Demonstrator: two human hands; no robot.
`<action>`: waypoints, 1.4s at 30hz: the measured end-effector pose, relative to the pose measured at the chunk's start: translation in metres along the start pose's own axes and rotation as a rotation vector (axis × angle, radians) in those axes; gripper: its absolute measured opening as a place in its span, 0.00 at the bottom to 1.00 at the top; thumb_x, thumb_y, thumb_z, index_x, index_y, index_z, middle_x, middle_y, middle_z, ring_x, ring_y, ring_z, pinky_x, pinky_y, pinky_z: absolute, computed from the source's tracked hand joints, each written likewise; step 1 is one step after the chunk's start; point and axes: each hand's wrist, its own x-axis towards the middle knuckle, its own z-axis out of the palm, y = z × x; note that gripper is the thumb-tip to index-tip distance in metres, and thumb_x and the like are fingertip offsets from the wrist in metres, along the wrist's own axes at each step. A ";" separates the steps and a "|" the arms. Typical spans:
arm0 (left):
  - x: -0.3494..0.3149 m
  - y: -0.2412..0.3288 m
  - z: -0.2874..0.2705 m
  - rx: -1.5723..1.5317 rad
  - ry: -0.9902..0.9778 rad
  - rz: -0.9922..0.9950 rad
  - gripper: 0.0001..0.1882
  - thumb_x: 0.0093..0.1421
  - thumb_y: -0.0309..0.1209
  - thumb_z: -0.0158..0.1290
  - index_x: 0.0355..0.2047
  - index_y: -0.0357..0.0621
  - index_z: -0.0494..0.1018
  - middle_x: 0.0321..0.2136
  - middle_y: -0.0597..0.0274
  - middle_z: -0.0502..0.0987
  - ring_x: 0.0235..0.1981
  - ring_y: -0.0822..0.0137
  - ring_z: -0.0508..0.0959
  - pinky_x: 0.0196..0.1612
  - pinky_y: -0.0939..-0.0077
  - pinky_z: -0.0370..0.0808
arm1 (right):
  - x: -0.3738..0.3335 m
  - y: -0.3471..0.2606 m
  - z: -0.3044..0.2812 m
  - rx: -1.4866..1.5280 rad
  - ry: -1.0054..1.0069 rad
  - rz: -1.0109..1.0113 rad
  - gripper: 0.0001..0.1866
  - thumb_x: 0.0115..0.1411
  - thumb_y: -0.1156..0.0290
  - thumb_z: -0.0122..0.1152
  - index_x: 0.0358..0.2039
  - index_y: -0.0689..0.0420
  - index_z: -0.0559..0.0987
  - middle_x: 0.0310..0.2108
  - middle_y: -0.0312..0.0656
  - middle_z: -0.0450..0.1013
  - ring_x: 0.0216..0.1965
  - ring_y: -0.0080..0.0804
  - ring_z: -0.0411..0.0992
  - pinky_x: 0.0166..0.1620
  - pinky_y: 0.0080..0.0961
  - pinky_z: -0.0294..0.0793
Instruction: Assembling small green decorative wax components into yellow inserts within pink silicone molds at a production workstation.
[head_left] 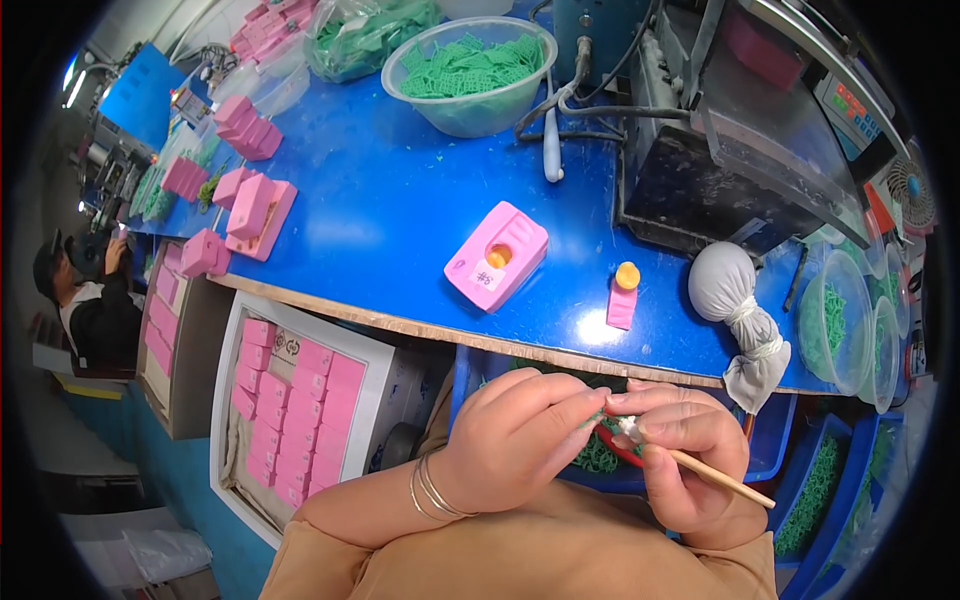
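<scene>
My left hand (540, 425) is closed over the front edge of the blue table, pinching a small green piece (597, 415) that its fingers mostly hide. Fingertip to fingertip with it, my right hand (695, 445) holds a thin wooden stick (730, 482) that slants down to the right. A small white bit (628, 427) shows between the hands, too small to name. Beyond them on the table lies a pink block (520, 245) with a round hollow, yellow inside. To its right is a small pink piece (621, 308) with a yellow knob (627, 275).
A tied white cloth bundle (735, 310) lies near the table's right edge, by a dark machine (740, 160). Below my hands sits a blue bin (770, 450) with green pieces. A box (355, 400) of pink blocks stands left; a green-filled bowl (470, 110) stands at the back.
</scene>
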 end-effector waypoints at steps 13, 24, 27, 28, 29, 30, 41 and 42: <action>-0.003 -0.002 0.001 0.384 -0.006 0.171 0.20 0.42 0.22 0.59 0.39 0.38 0.73 0.30 0.62 0.73 0.19 0.68 0.69 0.21 0.76 0.64 | 0.001 -0.011 0.016 -0.017 0.140 0.253 0.05 0.49 0.82 0.56 0.27 0.63 0.70 0.19 0.42 0.73 0.31 0.42 0.77 0.33 0.28 0.77; -0.005 -0.006 0.003 0.176 0.010 0.004 0.20 0.41 0.20 0.60 0.38 0.39 0.74 0.26 0.62 0.74 0.20 0.68 0.70 0.22 0.75 0.65 | 0.002 -0.012 0.022 -0.045 0.148 0.230 0.04 0.50 0.78 0.55 0.27 0.64 0.71 0.20 0.43 0.73 0.28 0.41 0.76 0.30 0.27 0.75; -0.003 -0.002 0.001 0.021 -0.005 -0.145 0.17 0.43 0.22 0.59 0.36 0.38 0.73 0.27 0.58 0.74 0.26 0.59 0.74 0.29 0.70 0.71 | 0.003 -0.012 0.022 -0.076 0.149 0.202 0.04 0.50 0.78 0.55 0.28 0.64 0.71 0.20 0.44 0.73 0.29 0.42 0.76 0.31 0.28 0.75; -0.003 -0.001 0.001 0.020 -0.006 -0.145 0.17 0.43 0.22 0.59 0.36 0.38 0.73 0.27 0.58 0.74 0.26 0.59 0.74 0.29 0.70 0.71 | 0.003 -0.012 0.022 -0.076 0.150 0.203 0.04 0.50 0.78 0.55 0.28 0.64 0.71 0.20 0.44 0.73 0.29 0.42 0.76 0.31 0.28 0.75; -0.002 -0.001 0.000 0.013 -0.008 -0.149 0.17 0.43 0.21 0.59 0.36 0.37 0.73 0.27 0.57 0.74 0.27 0.58 0.74 0.30 0.69 0.71 | 0.004 -0.012 0.022 -0.086 0.140 0.197 0.05 0.50 0.78 0.55 0.28 0.64 0.71 0.21 0.44 0.73 0.29 0.42 0.76 0.31 0.28 0.75; -0.002 -0.001 0.000 0.007 -0.009 -0.153 0.17 0.43 0.21 0.59 0.36 0.37 0.73 0.26 0.57 0.74 0.27 0.58 0.74 0.31 0.69 0.72 | 0.004 -0.012 0.021 -0.096 0.129 0.192 0.05 0.50 0.78 0.55 0.28 0.64 0.71 0.21 0.43 0.73 0.30 0.42 0.76 0.31 0.28 0.76; -0.006 -0.006 0.002 0.191 0.039 0.001 0.22 0.39 0.19 0.60 0.39 0.40 0.73 0.26 0.61 0.73 0.21 0.63 0.70 0.24 0.73 0.66 | 0.006 -0.013 0.022 -0.141 0.103 0.184 0.05 0.48 0.80 0.56 0.28 0.64 0.71 0.21 0.42 0.73 0.31 0.42 0.76 0.33 0.28 0.75; -0.006 -0.006 0.002 0.225 0.038 0.021 0.23 0.39 0.19 0.60 0.39 0.39 0.73 0.26 0.62 0.72 0.21 0.63 0.70 0.24 0.73 0.66 | 0.006 -0.013 0.022 -0.153 0.095 0.184 0.05 0.48 0.80 0.56 0.27 0.64 0.71 0.22 0.43 0.73 0.31 0.42 0.76 0.32 0.28 0.75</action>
